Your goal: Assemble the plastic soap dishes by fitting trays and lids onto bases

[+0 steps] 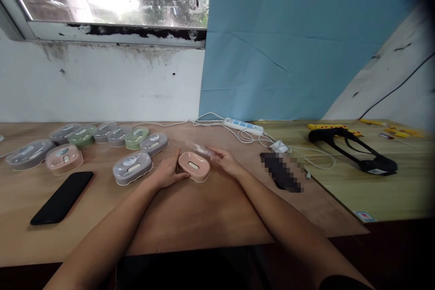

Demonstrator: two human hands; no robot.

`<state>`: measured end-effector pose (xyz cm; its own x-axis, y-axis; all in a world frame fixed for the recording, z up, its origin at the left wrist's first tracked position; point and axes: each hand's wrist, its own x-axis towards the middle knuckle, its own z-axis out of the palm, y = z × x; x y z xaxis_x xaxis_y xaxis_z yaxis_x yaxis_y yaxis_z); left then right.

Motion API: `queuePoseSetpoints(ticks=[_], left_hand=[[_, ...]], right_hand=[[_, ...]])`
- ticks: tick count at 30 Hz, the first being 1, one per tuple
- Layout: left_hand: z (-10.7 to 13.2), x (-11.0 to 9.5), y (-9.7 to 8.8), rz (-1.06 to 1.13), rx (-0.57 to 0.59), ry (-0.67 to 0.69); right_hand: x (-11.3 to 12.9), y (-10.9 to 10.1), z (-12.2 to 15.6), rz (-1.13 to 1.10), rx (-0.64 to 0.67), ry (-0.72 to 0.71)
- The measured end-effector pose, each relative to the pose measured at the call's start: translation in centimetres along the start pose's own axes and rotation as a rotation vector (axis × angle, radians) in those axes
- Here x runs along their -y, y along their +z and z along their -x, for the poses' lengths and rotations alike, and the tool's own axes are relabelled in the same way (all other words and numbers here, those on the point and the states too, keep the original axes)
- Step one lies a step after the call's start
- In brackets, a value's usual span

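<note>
In the middle of the table sits a pink oval plastic box [194, 166] with a pale slot in its top and no clear cover over it. My left hand [167, 173] is at its left side, thumb along the near edge and a finger by the far edge, steadying it. Just beyond the box's right side, my right hand [224, 161] pinches a clear plastic cover [202, 149], which is smeared by motion. Left of my left hand lies a grey box [132, 167] under a clear cover with a round label.
Several covered grey, green and pink boxes [64, 158] stand at the left. A black phone [63, 198] lies before them. At the right are a power strip [244, 125], loose cables, a pixelated dark object [282, 172] and a black strap frame [353, 149].
</note>
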<state>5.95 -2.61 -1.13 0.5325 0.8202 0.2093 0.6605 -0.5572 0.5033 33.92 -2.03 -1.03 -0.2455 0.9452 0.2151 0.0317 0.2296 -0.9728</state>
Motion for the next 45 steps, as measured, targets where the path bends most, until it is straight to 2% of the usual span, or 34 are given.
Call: queuePoseSetpoints(ticks=[4, 5, 7, 12, 18, 20, 22, 24, 27, 29, 31, 37, 39, 41, 45], left_hand=[[0.0, 0.0, -0.1, -0.006, -0.002, -0.003], [0.0, 0.0, -0.1, -0.009, -0.002, -0.002], [0.0, -0.1, -0.2, -0.011, -0.002, -0.001], [0.1, -0.3, -0.3, -0.007, -0.011, 0.019], [-0.1, -0.2, -0.2, -0.061, -0.009, 0.031], [-0.1, -0.2, -0.1, -0.072, 0.000, 0.034], [-0.1, -0.2, -0.1, -0.078, 0.005, 0.043], [-0.2, -0.2, -0.1, -0.077, 0.003, 0.065], [-0.2, -0.4, -0.3, -0.086, 0.008, 0.099], [-0.3, -0.5, -0.3, -0.107, 0.022, 0.100], [-0.3, -0.6, -0.3, -0.128, 0.034, 0.089], [-0.2, -0.3, -0.2, -0.124, 0.018, 0.084], [-0.2, -0.2, -0.1, -0.115, 0.006, 0.080], [-0.3, -0.2, 0.0, -0.116, -0.014, 0.065], [-0.5, -0.2, -0.2, -0.056, -0.134, -0.035]], right_hand=[[-1.1, -2.3, -1.6, -0.026, -0.502, 0.092], [-1.3, -3.0, -1.8, 0.027, -0.590, 0.140], [-1.6, -4.3, -2.1, 0.156, -0.652, 0.232], [-1.3, -5.3, -1.9, 0.464, -0.567, 0.302], [-0.7, -3.5, -2.4, 0.938, -0.313, 0.278], [-0.8, -2.9, -2.5, 1.051, -0.353, 0.280], [-1.2, -2.4, -2.5, 1.104, -0.448, 0.224], [-1.7, -2.1, -2.7, 1.118, -0.492, 0.091], [-2.7, -1.6, -3.9, 1.102, -0.351, -0.080], [-3.4, -1.1, -5.3, 1.076, -0.207, -0.109], [-3.9, -0.4, -7.2, 1.044, -0.115, -0.124], [-4.6, 1.9, -12.5, 0.948, 0.014, -0.200], [-4.5, 2.5, -13.4, 0.911, 0.024, -0.209], [-4.3, 2.9, -13.5, 0.855, -0.025, -0.229], [-3.4, 3.1, -11.1, 0.596, -0.147, -0.167]])
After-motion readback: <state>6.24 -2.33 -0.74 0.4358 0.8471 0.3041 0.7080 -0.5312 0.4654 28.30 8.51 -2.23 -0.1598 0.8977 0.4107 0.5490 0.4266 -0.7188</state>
